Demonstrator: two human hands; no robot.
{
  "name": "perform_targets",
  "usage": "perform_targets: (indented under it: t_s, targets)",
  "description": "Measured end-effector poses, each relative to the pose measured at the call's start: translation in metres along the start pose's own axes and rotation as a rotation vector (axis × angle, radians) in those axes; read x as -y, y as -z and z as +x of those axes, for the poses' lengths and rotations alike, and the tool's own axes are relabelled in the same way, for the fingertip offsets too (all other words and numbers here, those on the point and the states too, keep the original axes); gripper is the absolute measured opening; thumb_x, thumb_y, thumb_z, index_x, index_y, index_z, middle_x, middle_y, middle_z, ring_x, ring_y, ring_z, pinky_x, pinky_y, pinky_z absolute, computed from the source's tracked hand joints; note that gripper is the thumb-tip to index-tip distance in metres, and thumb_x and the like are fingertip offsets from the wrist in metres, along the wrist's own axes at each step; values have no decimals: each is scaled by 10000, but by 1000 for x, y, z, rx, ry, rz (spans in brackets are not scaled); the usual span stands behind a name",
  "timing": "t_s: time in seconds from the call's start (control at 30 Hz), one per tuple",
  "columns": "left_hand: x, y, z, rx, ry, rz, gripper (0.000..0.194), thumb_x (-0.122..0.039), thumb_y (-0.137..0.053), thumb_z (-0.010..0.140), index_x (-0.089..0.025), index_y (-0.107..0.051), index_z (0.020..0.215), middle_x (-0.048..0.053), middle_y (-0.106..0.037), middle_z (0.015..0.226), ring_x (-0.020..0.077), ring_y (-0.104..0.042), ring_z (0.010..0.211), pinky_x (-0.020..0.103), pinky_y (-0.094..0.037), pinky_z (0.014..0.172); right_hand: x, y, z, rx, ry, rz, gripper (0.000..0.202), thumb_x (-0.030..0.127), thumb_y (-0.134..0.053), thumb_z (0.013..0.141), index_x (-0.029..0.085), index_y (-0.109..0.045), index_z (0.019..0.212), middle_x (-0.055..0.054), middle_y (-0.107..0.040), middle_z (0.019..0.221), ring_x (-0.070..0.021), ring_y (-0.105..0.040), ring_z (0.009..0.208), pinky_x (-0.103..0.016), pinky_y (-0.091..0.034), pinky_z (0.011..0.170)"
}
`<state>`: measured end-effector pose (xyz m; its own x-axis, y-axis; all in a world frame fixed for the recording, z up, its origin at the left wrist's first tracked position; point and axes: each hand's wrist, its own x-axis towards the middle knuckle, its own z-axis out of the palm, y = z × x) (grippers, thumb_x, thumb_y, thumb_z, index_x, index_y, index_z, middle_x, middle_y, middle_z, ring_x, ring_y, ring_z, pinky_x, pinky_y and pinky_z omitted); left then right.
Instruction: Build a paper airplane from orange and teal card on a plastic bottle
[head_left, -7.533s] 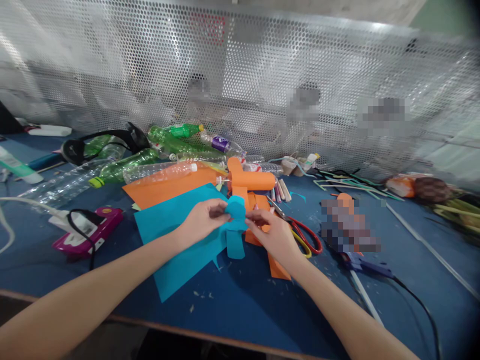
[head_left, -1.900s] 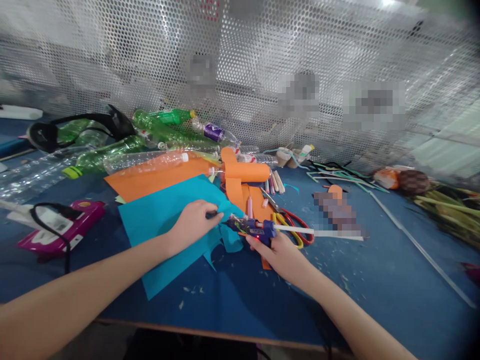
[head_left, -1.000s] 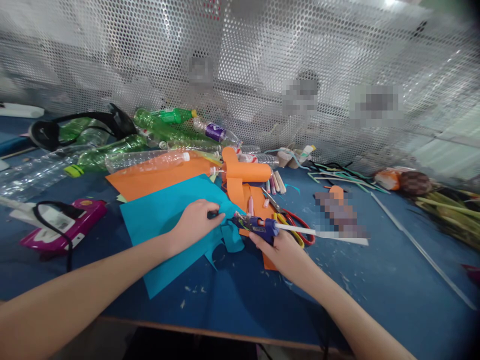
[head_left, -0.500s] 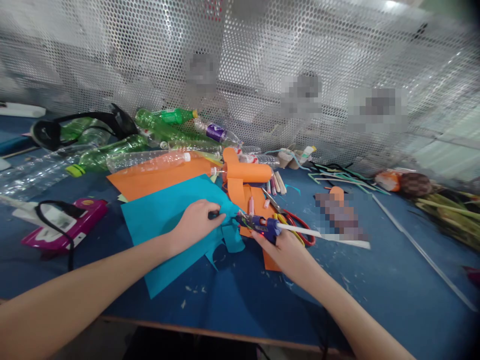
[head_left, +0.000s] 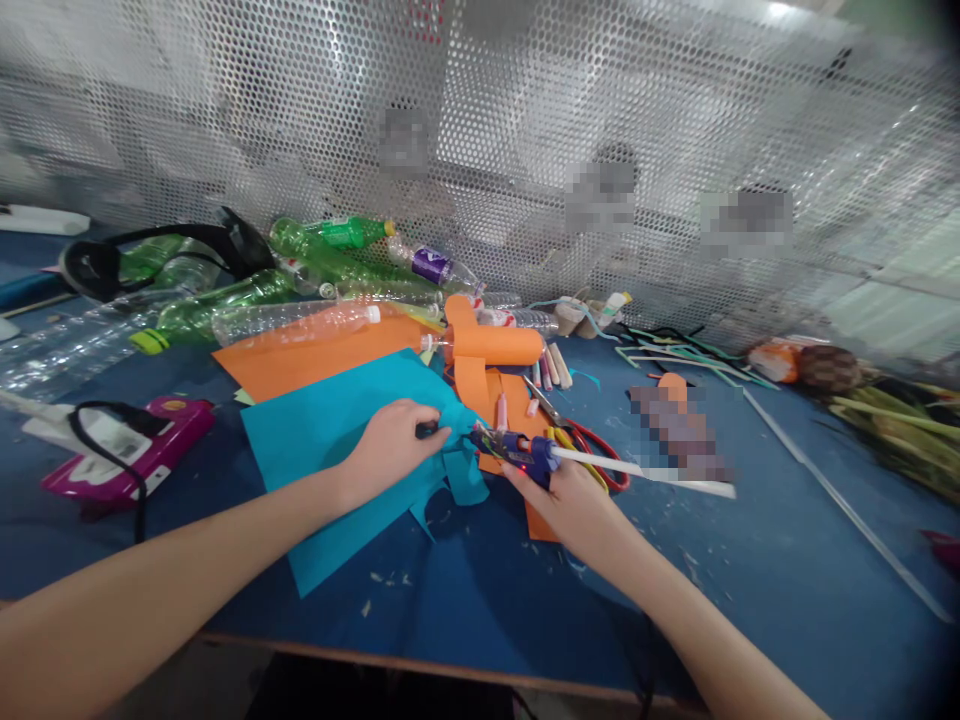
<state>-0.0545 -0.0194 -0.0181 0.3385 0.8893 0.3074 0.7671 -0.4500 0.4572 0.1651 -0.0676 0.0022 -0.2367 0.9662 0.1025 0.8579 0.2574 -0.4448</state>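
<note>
My right hand (head_left: 589, 510) grips a blue hot glue gun (head_left: 531, 456), a long white glue stick (head_left: 600, 461) jutting from its back and a small red light showing on its body. The gun's nozzle points left, close to the fingertips of my left hand (head_left: 390, 445). Those fingers are pinched around a small black object (head_left: 427, 430), whose kind I cannot make out. Under my left hand lies a sheet of blue paper (head_left: 300, 450), with cut blue scraps (head_left: 466, 478) by the nozzle. Beyond the gun lies a bottle wrapped in orange paper (head_left: 499, 345).
Plastic bottles (head_left: 300, 322) crowd the back left beside a perforated metal screen (head_left: 510, 120). A magenta device (head_left: 169, 440) with a black cable lies at left. Red-handled scissors (head_left: 611, 455) lie behind the glue gun. Straws (head_left: 690, 355) are at the back right.
Both hands and the glue gun stay almost exactly where they were. The view has shifted very slightly.
</note>
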Motion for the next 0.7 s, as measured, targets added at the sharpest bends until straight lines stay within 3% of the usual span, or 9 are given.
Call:
perform_targets:
  t_s: [0.17,0.7]
  targets:
    - [1,1,0,5,1,13,318,-344,-497,829,-191,-465,552,-3,-485,553,159,-476,651,271,-299,567,6,-2,-3,50,24,67,293,409,-462,862,189,-642,932,-72,-687,809,-241,-653,754,-305,-480,638]
    - [2,-1,1,-12,-1,23,297,-369,-504,828,-190,-536,593,18,-566,609,166,-507,673,274,-342,585,-2,0,2,-9,-41,1,320,454,-453,855,193,-636,882,-74,-678,774,-266,-653,748,-311,-466,585]
